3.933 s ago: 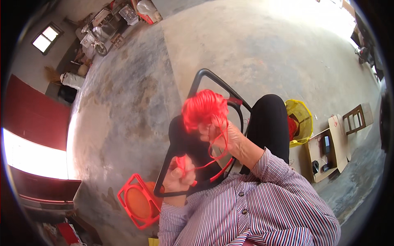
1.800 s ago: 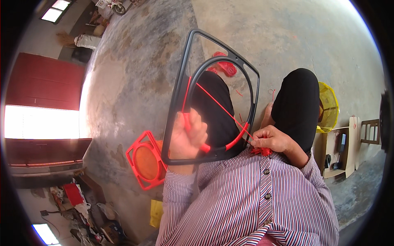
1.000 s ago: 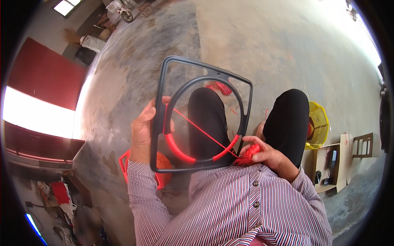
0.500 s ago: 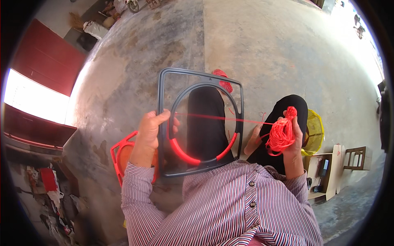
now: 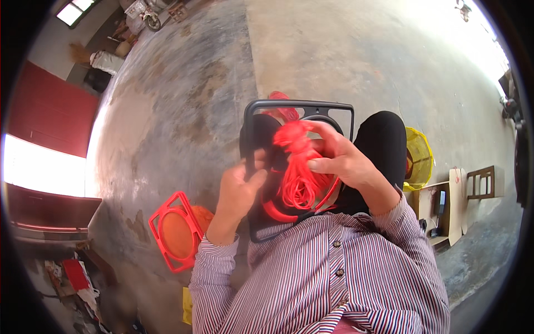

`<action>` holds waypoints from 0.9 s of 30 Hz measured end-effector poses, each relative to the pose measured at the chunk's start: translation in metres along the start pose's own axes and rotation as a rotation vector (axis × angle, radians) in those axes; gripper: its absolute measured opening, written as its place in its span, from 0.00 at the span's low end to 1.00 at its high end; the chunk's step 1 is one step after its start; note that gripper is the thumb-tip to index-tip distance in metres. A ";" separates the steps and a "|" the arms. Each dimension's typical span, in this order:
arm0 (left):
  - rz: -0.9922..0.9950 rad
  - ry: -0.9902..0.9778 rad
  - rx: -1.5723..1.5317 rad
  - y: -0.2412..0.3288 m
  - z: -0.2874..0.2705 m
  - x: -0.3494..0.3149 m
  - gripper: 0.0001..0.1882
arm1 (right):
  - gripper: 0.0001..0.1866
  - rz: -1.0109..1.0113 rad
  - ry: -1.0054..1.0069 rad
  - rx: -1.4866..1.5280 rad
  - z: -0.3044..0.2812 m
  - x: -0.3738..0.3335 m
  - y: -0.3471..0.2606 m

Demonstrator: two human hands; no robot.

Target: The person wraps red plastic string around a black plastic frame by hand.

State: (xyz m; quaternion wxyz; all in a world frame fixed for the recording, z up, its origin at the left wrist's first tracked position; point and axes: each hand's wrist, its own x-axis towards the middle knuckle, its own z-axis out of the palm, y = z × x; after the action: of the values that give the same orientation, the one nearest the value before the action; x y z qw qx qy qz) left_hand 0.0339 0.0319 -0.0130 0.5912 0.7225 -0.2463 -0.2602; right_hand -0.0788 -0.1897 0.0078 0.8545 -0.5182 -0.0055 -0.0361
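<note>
My left hand (image 5: 236,189) is closed around the left bar of a dark grey plastic frame (image 5: 329,104), which stands over my lap. Inside the frame is a ring whose lower part is wrapped in red (image 5: 273,211). In front of the ring, my right hand (image 5: 350,161) grips a bundle of red cord (image 5: 303,175) near its gathered top, thumb and fingers pressed on it. Loose loops hang from the bundle's lower end and hide much of the ring. The bundle and right fingers are slightly blurred.
Another red cord bundle (image 5: 288,111) lies beyond the frame. A red frame (image 5: 193,217) with an orange round thing (image 5: 177,235) is on the floor at left. To the right are a yellow basket (image 5: 425,161), an open box (image 5: 431,209) and a small wooden stool (image 5: 483,182).
My right hand has brought the cord bundle leftward, from beside the frame to in front of its ring. The frame has shifted right and tilts differently; the stretched strand no longer shows.
</note>
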 end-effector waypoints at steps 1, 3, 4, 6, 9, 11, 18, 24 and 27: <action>-0.001 -0.016 0.005 0.013 0.006 0.002 0.16 | 0.29 -0.007 0.015 0.004 0.000 0.007 -0.004; 0.267 -0.017 0.055 0.043 0.024 0.000 0.21 | 0.27 0.046 0.066 -0.525 0.002 0.019 -0.014; 0.286 -0.057 0.107 0.042 0.026 -0.001 0.23 | 0.22 0.016 0.147 -0.566 0.004 0.026 -0.014; 0.401 -0.040 0.196 0.045 0.036 0.004 0.28 | 0.19 -0.040 0.184 -0.633 0.008 0.035 -0.014; 0.521 -0.126 0.231 0.026 0.024 0.014 0.33 | 0.14 -0.063 0.121 -0.438 -0.008 0.027 -0.006; 0.536 -0.130 0.278 0.018 0.014 0.014 0.32 | 0.14 0.080 0.075 0.100 -0.027 0.016 0.001; 0.215 -0.150 -0.339 0.042 0.038 0.005 0.38 | 0.09 0.113 0.535 0.587 -0.026 0.002 0.044; 0.166 -0.266 -0.325 0.033 0.035 0.007 0.50 | 0.14 0.228 0.188 0.501 -0.015 0.027 0.051; 0.111 -0.350 -0.448 0.049 0.038 0.002 0.47 | 0.17 0.223 0.067 0.677 -0.008 0.040 0.040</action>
State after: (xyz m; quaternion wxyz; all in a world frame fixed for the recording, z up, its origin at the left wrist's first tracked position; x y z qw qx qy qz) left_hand 0.0081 -0.0059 0.0283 0.6979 0.5033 -0.3201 -0.3964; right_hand -0.0363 -0.1802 -0.0293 0.9761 -0.2016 0.0673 0.0441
